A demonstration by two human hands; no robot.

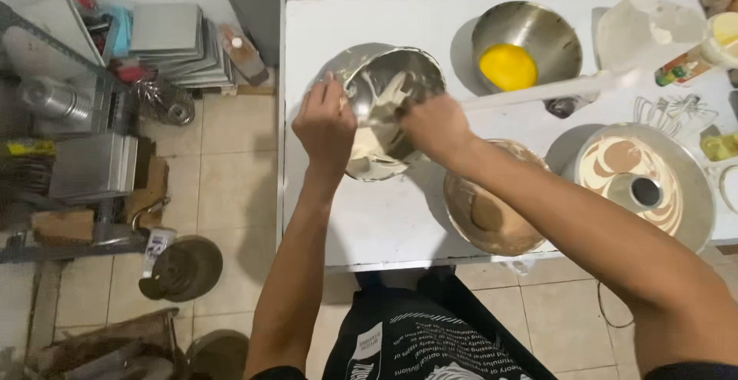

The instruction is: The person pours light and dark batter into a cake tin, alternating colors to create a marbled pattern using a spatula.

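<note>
Tilting bowl (388, 107) — left grip (324, 126) on rim

White worktop (369, 226), seen from above. Resting on it: a steel bowl with yellow liquid (526, 46) at the rear; a bowl of brown batter (486, 212) at the front edge; a ring-shaped cake tin (644, 183) holding marbled batter, right; a wire whisk head (675, 111) just behind the tin.

Left hand (325, 125) tilts steel bowl (384, 107); right hand (436, 126) scrapes pale batter (369, 143).
</note>
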